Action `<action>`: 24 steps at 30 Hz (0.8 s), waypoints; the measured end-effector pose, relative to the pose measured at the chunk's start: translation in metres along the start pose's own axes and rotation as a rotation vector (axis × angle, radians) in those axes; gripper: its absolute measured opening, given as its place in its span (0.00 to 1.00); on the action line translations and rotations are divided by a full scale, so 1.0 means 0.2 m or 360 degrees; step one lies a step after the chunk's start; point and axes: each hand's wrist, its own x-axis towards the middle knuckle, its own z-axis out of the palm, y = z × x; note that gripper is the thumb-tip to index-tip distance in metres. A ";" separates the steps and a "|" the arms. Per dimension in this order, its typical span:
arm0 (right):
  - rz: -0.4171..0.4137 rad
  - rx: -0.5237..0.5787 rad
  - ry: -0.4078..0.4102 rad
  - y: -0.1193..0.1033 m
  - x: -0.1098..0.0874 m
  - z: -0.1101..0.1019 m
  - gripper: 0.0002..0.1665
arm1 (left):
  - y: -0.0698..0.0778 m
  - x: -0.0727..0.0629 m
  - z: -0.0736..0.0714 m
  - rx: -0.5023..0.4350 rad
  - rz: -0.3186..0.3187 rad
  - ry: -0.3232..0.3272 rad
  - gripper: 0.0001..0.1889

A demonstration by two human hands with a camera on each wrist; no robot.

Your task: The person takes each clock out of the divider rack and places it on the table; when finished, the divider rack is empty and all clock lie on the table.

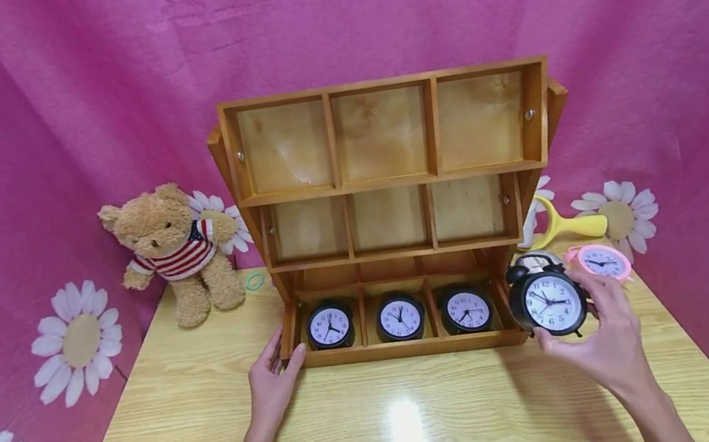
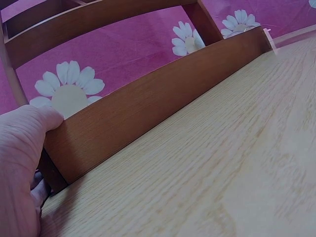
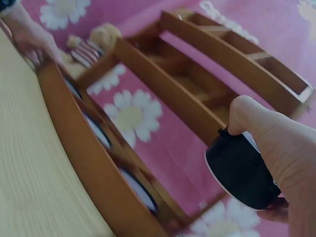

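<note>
A three-tier wooden display rack [image 1: 412,348] stands on the table, each tier split into three compartments. Black twin-bell alarm clocks with white faces sit in the bottom tier: a left one [image 1: 330,326], a middle one [image 1: 401,318] and a right one [image 1: 466,311]. My left hand [image 1: 272,381] grips the left front corner of that tier, its thumb [image 2: 49,118] over the front board's top edge in the left wrist view. Beyond the rack's right end, my right hand [image 1: 605,337] holds another black alarm clock [image 1: 555,303] between thumb and fingers, face toward the head camera.
A pink alarm clock [image 1: 604,263] is behind my right hand, near a yellow Y-shaped handle [image 1: 570,226]. At the left back sits a teddy bear [image 1: 177,252] in a striped top, with a green ring [image 1: 254,282] beside it. Pink flowered cloth [image 1: 368,17] surrounds the table [image 1: 341,424].
</note>
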 end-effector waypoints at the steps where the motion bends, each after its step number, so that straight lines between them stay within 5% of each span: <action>1: 0.0002 -0.0012 0.0006 0.03 0.00 -0.02 0.58 | 0.00 0.00 0.00 -0.0008 -0.0002 -0.0006 0.34; 24: 0.0302 -0.0298 -0.0041 0.64 -0.10 -0.30 0.49 | -0.01 0.00 0.00 0.0037 -0.0002 0.0008 0.34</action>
